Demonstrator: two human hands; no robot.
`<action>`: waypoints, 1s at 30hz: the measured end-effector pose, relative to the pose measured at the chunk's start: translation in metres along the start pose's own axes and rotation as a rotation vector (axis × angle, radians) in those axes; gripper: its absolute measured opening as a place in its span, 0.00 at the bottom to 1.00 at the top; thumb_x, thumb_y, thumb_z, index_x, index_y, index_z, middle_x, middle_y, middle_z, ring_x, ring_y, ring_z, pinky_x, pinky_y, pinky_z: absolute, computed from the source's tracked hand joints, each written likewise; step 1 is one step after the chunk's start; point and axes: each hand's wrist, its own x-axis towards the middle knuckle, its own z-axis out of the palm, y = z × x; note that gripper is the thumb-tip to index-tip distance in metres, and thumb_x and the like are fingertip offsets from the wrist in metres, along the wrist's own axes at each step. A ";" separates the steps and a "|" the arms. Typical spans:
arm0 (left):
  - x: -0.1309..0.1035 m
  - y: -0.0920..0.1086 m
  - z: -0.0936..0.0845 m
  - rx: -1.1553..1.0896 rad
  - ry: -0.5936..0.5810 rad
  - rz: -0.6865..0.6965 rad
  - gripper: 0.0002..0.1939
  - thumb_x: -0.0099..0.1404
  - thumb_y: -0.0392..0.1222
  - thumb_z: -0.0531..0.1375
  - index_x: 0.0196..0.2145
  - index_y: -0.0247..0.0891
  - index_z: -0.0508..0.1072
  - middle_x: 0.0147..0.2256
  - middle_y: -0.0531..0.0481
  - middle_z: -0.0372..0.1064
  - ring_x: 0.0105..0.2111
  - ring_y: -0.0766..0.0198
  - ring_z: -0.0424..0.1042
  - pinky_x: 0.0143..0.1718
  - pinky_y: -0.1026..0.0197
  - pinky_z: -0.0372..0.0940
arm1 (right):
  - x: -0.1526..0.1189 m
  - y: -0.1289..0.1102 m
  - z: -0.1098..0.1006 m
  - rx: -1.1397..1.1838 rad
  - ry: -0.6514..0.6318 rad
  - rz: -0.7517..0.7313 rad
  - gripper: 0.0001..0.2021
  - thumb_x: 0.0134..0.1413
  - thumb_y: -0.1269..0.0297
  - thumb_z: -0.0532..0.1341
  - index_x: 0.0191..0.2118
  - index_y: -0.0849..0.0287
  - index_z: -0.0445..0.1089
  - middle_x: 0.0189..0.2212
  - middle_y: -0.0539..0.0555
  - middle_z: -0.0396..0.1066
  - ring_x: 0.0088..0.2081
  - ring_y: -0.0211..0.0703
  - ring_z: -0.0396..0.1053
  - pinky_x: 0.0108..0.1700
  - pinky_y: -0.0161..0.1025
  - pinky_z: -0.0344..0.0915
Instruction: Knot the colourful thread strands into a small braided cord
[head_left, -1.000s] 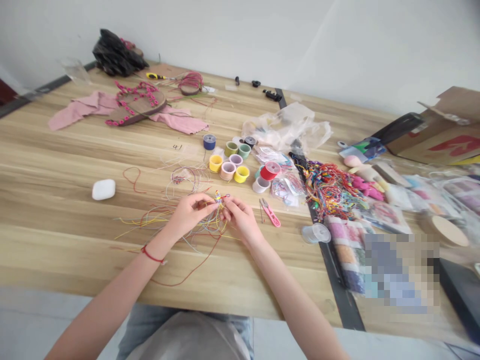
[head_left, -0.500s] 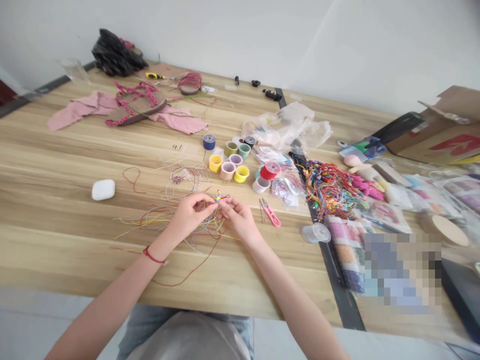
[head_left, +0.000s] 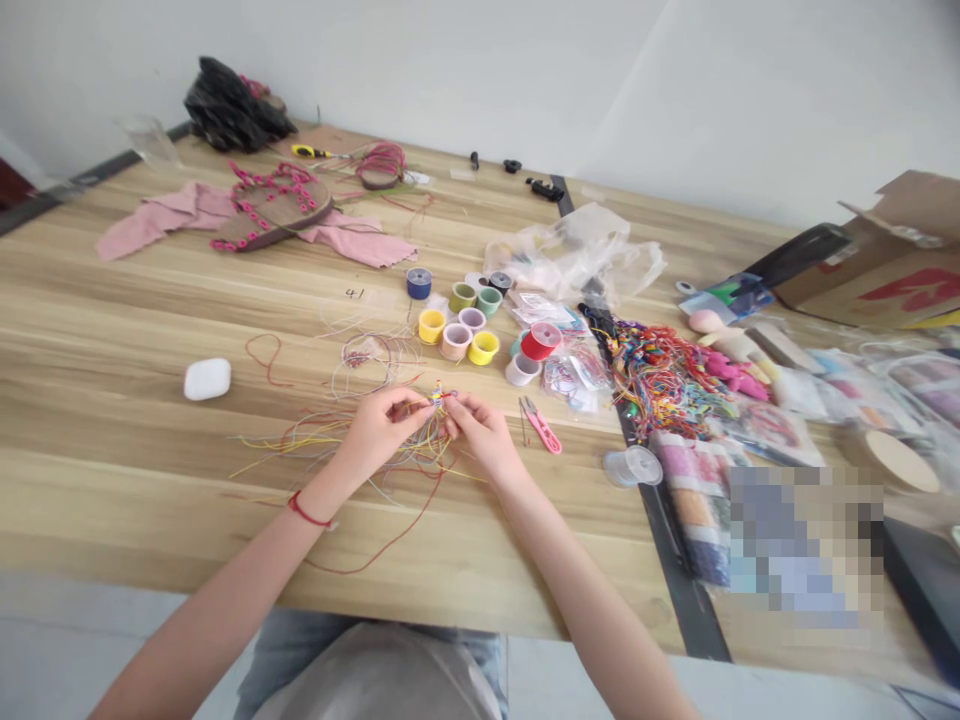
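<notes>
Stretching out beneath everything, the wooden table (head_left: 112,420) bears a cardboard box (head_left: 817,280) toward its far right, contents hidden. A black bag (head_left: 229,108) at the far left corner has something pink showing at its mouth. A crumpled clear bag (head_left: 592,240) lies toward the far edge, its contents unclear; clear packets (head_left: 577,375) nearer hold coloured threads. The left hand (head_left: 375,430) and right hand (head_left: 486,440) meet nearer the near edge, between loose cords (head_left: 277,443) and pink snips (head_left: 544,430). Beyond them, thread spools (head_left: 432,338) carry coloured thread. Smallest is the knotted piece (head_left: 437,392), its long axis pointing roughly toward the far edge. The left hand's fingertips are pinched on its left side; the right hand's are closed on a red strand (head_left: 448,395) at its right. Neither hand is clearly nearer.
</notes>
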 end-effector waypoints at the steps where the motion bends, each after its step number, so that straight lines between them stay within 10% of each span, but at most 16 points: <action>1: 0.000 -0.001 0.000 -0.028 -0.010 -0.014 0.11 0.60 0.47 0.63 0.29 0.36 0.77 0.26 0.50 0.72 0.25 0.66 0.63 0.27 0.63 0.57 | -0.001 -0.001 0.000 -0.002 0.003 0.008 0.17 0.49 0.47 0.64 0.25 0.56 0.66 0.15 0.44 0.59 0.22 0.37 0.63 0.31 0.37 0.61; 18: 0.003 0.003 0.006 -0.356 -0.010 -0.282 0.13 0.49 0.51 0.68 0.24 0.37 0.79 0.20 0.53 0.68 0.20 0.69 0.58 0.23 0.64 0.53 | -0.002 -0.002 0.001 0.007 0.004 0.028 0.12 0.46 0.54 0.65 0.32 0.56 0.68 0.14 0.41 0.59 0.21 0.37 0.64 0.29 0.37 0.61; 30: -0.008 0.001 0.023 -0.183 0.235 -0.101 0.12 0.56 0.48 0.65 0.24 0.35 0.77 0.22 0.50 0.72 0.22 0.67 0.62 0.24 0.64 0.57 | -0.007 0.002 0.001 -0.230 0.071 -0.065 0.12 0.54 0.53 0.61 0.33 0.58 0.69 0.18 0.49 0.69 0.22 0.41 0.67 0.31 0.39 0.64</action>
